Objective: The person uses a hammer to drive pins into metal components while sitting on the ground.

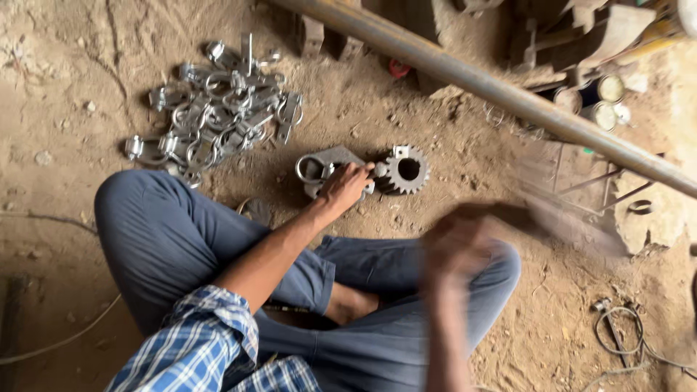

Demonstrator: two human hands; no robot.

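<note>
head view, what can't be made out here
- Right hand: motion blur; grip and the thing it swings unreadable.
- Clamp: left hand covers the part it presses by the gear.
- Clamp pile: pieces overlap, no count.
- Pipe: both ends cut off by frame edges.

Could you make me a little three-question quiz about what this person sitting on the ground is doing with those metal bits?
1. True or false: the left hand rests on a metal clamp piece beside the toothed gear.
2. Where is the pile of shiny clamps? A) on the lap B) on the dirt floor past the left knee C) on the long pipe
3. Why can't the right hand be read clearly?

Key: 1 true; 2 B; 3 it is motion-blurred.
</note>
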